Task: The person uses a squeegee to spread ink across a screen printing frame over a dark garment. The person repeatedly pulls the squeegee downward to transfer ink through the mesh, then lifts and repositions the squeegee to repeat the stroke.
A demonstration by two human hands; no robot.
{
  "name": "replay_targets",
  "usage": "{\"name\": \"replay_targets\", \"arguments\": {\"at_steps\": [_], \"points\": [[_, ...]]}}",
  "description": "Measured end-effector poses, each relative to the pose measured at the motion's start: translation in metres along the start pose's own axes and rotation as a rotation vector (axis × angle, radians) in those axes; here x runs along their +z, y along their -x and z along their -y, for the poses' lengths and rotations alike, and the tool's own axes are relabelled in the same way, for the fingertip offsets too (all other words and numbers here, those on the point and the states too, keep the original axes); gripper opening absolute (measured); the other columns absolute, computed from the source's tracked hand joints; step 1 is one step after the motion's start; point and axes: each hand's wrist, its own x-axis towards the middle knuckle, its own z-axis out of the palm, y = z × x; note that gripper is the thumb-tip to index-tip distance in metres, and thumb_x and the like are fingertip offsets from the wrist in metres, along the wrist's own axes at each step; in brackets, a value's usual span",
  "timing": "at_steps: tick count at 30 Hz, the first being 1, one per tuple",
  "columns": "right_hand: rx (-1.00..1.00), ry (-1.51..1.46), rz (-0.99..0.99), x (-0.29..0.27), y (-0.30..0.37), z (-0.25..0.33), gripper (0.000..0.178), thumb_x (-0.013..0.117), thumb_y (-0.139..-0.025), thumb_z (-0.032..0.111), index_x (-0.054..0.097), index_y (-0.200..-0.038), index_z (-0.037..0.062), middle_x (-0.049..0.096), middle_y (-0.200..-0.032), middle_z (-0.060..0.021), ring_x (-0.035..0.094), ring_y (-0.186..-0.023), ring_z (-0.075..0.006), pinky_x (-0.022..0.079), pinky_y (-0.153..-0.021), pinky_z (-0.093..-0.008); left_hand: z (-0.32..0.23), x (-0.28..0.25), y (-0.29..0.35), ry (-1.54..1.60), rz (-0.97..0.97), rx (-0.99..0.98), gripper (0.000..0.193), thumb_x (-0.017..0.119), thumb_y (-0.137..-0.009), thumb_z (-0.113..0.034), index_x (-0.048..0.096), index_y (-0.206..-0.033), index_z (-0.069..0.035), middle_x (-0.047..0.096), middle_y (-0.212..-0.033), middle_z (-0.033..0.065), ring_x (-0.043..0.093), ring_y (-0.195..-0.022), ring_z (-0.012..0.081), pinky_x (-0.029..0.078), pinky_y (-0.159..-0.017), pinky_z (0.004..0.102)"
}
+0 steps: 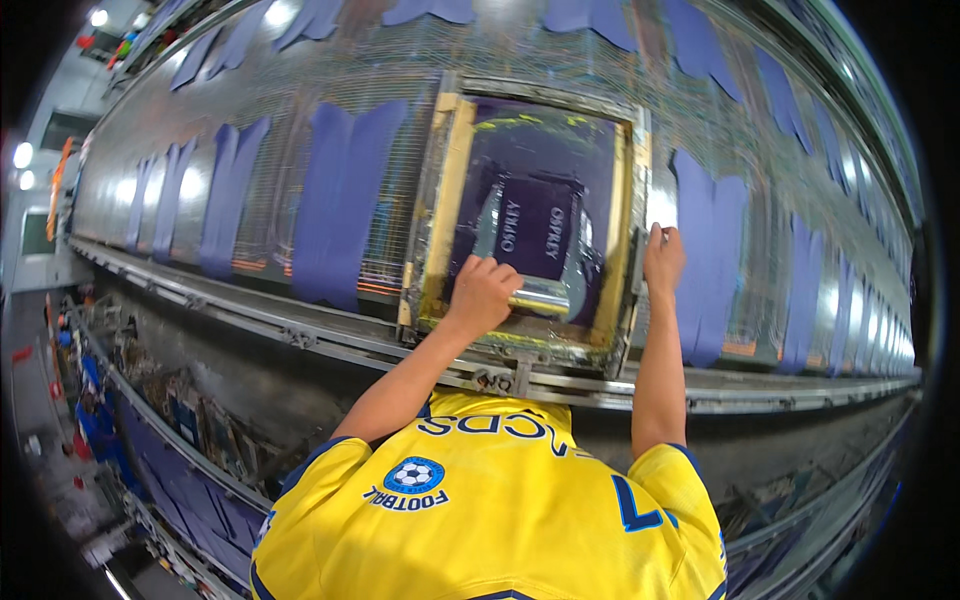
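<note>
A rectangular screen-printing frame [455, 165] lies on the long printing table, its dark mesh [545, 130] showing lettering and smears of ink. My left hand [485, 297] is closed around the left end of a squeegee [545, 298], which rests on the mesh near the frame's close side. The fingers hide that end of the tool. At the frame's right edge, my right hand [663, 262] has its fingers bent together against the rim. How firmly it grips there is hard to see.
Purple fabric pieces [345, 200] lie in rows left of the frame, and another fabric piece [712, 260] lies right of it. A metal rail [330, 327] runs along the table's near edge, close to my body. Racks of equipment [185, 390] stand at lower left.
</note>
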Motion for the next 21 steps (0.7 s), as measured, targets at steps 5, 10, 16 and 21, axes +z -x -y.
{"name": "replay_targets", "arguments": {"at_steps": [5,10,16,21], "points": [[-0.043,-0.159,0.037,-0.037,-0.01,-0.003,0.031,0.066,-0.097,0.033,0.066,-0.101,0.0022,0.071,-0.082,-0.0169,0.065,-0.07,-0.0277,0.048,-0.068,-0.0434,-0.011,0.002,-0.009,0.008,-0.032,0.033,0.029,0.07,-0.064,0.0,0.072,-0.09,-0.012,0.069,-0.093,-0.0018,0.06,-0.092,0.0205,0.042,-0.087,0.0375],[-0.014,-0.201,0.013,-0.065,-0.004,-0.004,0.031,0.064,-0.098,0.035,0.065,-0.101,0.0046,0.064,-0.068,-0.0116,0.057,-0.061,-0.0203,0.043,-0.061,-0.0427,-0.02,0.012,-0.015,0.11,-0.062,0.005,0.025,0.067,-0.069,0.0,0.074,-0.089,-0.012,0.071,-0.095,-0.0004,0.062,-0.093,0.02,0.042,-0.089,0.037],[-0.131,-0.404,-0.152,-0.038,-0.008,-0.067,0.024,0.063,-0.099,0.031,0.065,-0.098,0.0064,0.066,-0.072,-0.0129,0.061,-0.066,-0.0256,0.048,-0.064,-0.0428,-0.05,0.03,-0.046,0.011,0.048,0.021,0.032,0.078,-0.062,-0.003,0.076,-0.092,-0.014,0.075,-0.095,0.0006,0.066,-0.091,0.0212,0.044,-0.084,0.0396],[-0.065,-0.563,-0.018,-0.028,0.003,-0.027,0.024,0.065,-0.096,0.024,0.061,-0.093,0.0005,0.065,-0.073,-0.0192,0.064,-0.066,-0.0356,0.049,-0.065,-0.0438,-0.037,0.015,-0.029,-0.051,0.043,-0.021,0.012,0.079,-0.071,-0.012,0.074,-0.082,-0.015,0.073,-0.084,-0.0007,0.065,-0.079,0.0224,0.043,-0.079,0.0389]]}}
